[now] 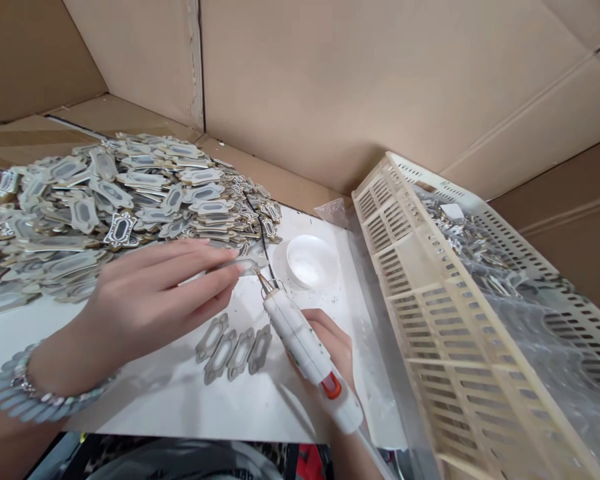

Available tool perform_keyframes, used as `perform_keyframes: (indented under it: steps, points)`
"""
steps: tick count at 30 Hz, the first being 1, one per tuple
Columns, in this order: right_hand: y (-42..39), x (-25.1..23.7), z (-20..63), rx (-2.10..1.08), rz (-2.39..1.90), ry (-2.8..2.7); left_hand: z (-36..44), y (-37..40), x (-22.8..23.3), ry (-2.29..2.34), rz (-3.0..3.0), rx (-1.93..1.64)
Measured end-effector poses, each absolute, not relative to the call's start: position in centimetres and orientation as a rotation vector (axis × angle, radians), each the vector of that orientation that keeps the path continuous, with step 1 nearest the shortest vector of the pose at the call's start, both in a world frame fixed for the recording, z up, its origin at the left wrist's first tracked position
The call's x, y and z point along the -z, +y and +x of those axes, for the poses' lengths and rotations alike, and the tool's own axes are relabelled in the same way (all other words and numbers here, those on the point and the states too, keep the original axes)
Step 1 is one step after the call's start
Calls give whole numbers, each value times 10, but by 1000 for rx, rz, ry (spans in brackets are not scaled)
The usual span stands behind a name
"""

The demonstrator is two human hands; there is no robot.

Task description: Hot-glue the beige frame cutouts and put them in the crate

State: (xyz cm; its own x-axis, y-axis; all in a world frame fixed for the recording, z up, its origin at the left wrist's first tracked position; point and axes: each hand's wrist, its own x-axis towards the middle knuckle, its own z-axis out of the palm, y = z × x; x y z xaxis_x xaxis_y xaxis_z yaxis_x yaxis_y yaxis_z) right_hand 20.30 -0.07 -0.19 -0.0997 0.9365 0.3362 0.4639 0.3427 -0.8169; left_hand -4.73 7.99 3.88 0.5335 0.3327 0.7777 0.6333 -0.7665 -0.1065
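My left hand (pixel 155 287), with a beaded bracelet and a coiled band at the wrist, pinches a small ornate frame plate (pixel 250 265) by its end, above the white work surface (pixel 180 407). My right hand (pixel 333 337) is wrapped round a white hot glue gun (pixel 300 337) with a red switch, and the gun covers part of its fingers. The pointed metal nozzle meets the near end of the plate; whether it touches cannot be seen. Below it, several grey frame plates (pixel 223 357) lie side by side in a slanted row.
A big heap of similar frame plates (pixel 150 180) fills the left and back. Behind the gun sits a round white dish (pixel 310 260). On the right stands a cream slatted plastic basket (pixel 420 287) with metal pieces and clear plastic inside. Cardboard walls (pixel 330 80) enclose the back.
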Motion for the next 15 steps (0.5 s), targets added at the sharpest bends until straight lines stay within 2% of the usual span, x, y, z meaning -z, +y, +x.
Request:
perform_keyframes:
  steps: [15]
  points:
    - [2, 4, 203, -611, -1322, -1761, -44, 76, -42, -818, -2425, 1157]
